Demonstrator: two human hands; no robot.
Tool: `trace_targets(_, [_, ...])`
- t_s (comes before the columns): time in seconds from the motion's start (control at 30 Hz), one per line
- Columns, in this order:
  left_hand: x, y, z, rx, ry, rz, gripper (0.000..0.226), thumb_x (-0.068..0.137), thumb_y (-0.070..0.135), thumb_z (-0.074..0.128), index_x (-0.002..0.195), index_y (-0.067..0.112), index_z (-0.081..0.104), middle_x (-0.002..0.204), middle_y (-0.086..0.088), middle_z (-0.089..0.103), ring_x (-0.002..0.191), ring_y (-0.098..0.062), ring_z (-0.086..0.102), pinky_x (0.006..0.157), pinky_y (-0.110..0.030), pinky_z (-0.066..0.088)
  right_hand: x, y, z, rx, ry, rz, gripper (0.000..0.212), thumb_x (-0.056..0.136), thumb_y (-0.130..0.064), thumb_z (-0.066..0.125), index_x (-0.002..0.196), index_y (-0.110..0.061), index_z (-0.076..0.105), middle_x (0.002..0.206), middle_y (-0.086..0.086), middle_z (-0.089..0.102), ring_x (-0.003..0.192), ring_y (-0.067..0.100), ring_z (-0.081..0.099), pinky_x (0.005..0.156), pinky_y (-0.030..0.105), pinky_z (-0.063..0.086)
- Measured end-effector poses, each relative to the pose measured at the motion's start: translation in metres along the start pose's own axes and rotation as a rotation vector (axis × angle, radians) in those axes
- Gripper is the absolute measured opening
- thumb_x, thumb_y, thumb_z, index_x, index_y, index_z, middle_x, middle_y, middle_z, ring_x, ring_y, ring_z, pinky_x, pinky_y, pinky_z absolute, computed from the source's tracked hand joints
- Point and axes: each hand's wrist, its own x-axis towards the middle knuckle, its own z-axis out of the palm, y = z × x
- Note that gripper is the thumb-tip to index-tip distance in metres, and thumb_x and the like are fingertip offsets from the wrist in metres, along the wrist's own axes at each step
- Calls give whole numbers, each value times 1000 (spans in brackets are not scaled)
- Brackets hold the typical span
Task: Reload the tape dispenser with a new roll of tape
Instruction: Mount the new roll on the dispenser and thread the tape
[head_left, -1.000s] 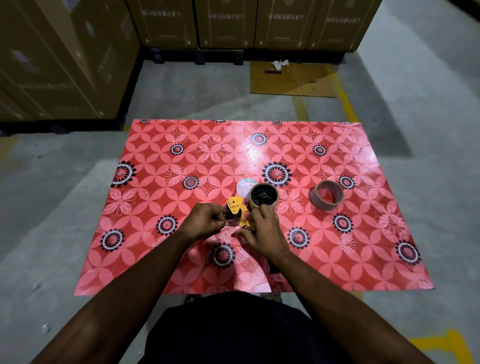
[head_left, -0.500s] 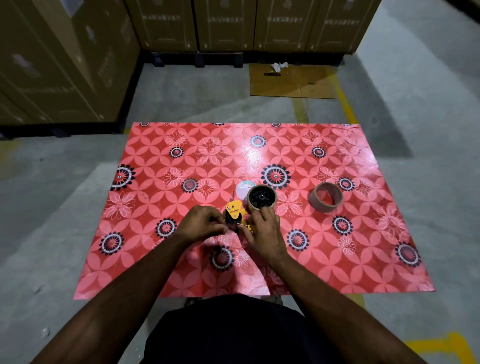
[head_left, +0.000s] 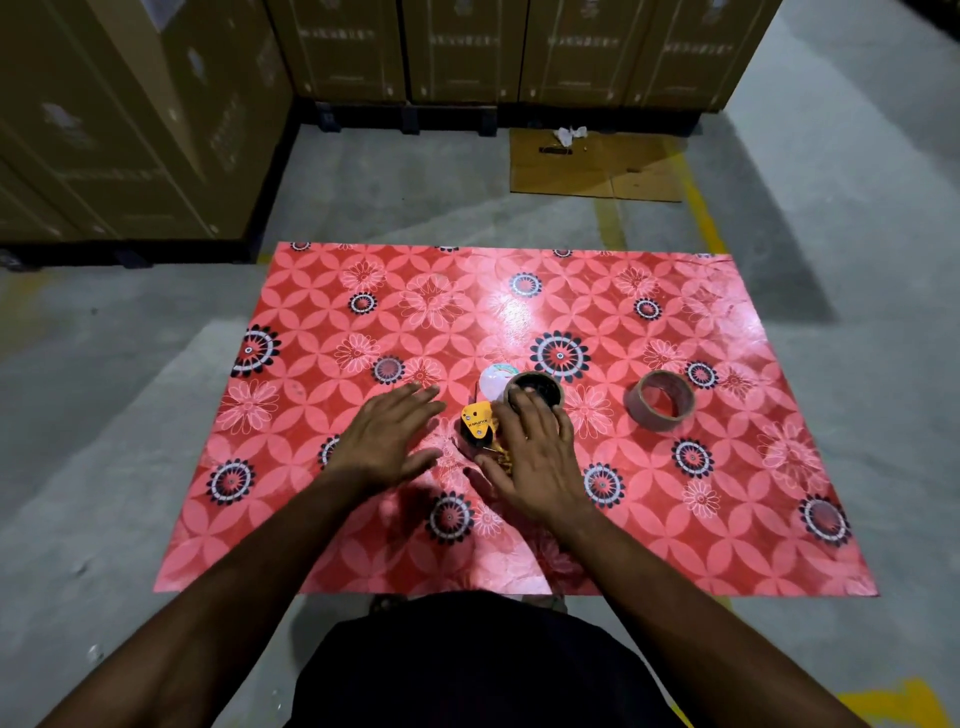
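1. Lying on the red floral mat (head_left: 363, 519), the yellow and black tape dispenser (head_left: 479, 422) sits near the mat's middle, between the two hands.
2. On the dispenser's far right end sits a brown tape roll (head_left: 535, 391) with a dark core, and a pale round disc (head_left: 493, 378) shows just behind it.
3. The right hand (head_left: 535, 457) lies over the dispenser's near right part, fingers straight and spread, their tips reaching the mounted roll; whether they press it I cannot tell.
4. The left hand (head_left: 387, 441) hovers just left of the dispenser, fingers straight and relaxed, holding nothing.
5. A second brown tape roll (head_left: 661, 400) stands well to the right on the mat.
6. Beyond the mat lie a grey concrete floor (head_left: 104, 415), a flat cardboard sheet (head_left: 597, 166), and stacked cartons (head_left: 467, 47).
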Motion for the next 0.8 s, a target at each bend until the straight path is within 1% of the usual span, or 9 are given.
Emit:
trace_targets(0.1, [7, 24, 6, 66, -48, 34, 82, 90, 67, 45, 157, 32, 13, 165, 12, 0, 153, -14, 1, 120, -41, 10, -1, 2, -6, -40, 5, 84, 72, 92, -57, 48, 152, -20, 33, 159, 9, 31, 150, 27, 23, 118, 53, 22])
trace_targets(0.2, [6, 35, 16, -3, 20, -23, 77, 85, 53, 64, 150, 24, 36, 161, 3, 31, 145, -21, 25, 113, -44, 31, -11, 17, -14, 61, 31, 407, 60, 87, -60, 58, 125, -15, 46, 123, 9, 48, 116, 26, 46, 94, 44, 44])
trace_targets(0.3, [4, 37, 28, -78, 201, -22, 41, 77, 24, 80, 115, 19, 65, 111, -3, 69, 101, -27, 61, 78, -38, 55, -18, 38, -14, 365, -162, 572, 49, 86, -59, 65, 96, -15, 45, 90, 1, 56, 82, 21, 54, 63, 33, 40])
trace_targets(0.4, [4, 38, 24, -161, 190, -209, 9, 84, 29, 74, 90, 23, 72, 84, 2, 72, 75, -25, 68, 61, -31, 50, -16, 49, -7, 615, -289, 641, 46, 86, -57, 69, 87, -17, 48, 75, -2, 58, 70, 15, 54, 57, 32, 34])
trace_targets(0.47, [5, 41, 23, -272, 157, -384, 16, 86, 39, 73, 83, 24, 70, 75, 4, 71, 67, -19, 66, 60, -31, 50, -14, 54, -6, 792, -309, 628, 46, 84, -54, 73, 73, -15, 50, 61, -6, 52, 56, 10, 49, 55, 31, 31])
trace_targets(0.53, [8, 48, 21, -576, 154, -535, 18, 90, 42, 69, 85, 25, 67, 66, 1, 70, 57, -18, 65, 55, -33, 53, -14, 61, -5, 947, -423, 542, 49, 84, -45, 78, 61, -7, 56, 50, -7, 46, 45, 7, 38, 52, 28, 27])
trace_targets(0.63, [18, 54, 21, -1166, 55, -680, 18, 98, 25, 61, 112, 14, 64, 71, -15, 69, 55, -26, 64, 49, -35, 52, -12, 65, -6, 944, -568, 596, 34, 76, -37, 86, 62, -14, 66, 53, -10, 57, 49, 6, 49, 52, 22, 36])
trace_targets(0.7, [24, 55, 22, -1295, -27, -732, 21, 99, 15, 58, 118, 6, 61, 75, -19, 67, 56, -24, 62, 47, -27, 47, -11, 68, -6, 957, -648, 733, 37, 73, -41, 87, 74, -9, 69, 66, -1, 67, 59, 13, 59, 57, 23, 45])
trace_targets(0.8, [29, 51, 22, -1332, -38, -765, 19, 99, 10, 58, 115, 2, 62, 77, -18, 67, 59, -24, 62, 48, -26, 46, -11, 71, -5, 1285, -832, 827, 63, 75, -37, 84, 115, 9, 65, 99, 21, 71, 84, 31, 68, 78, 39, 55])
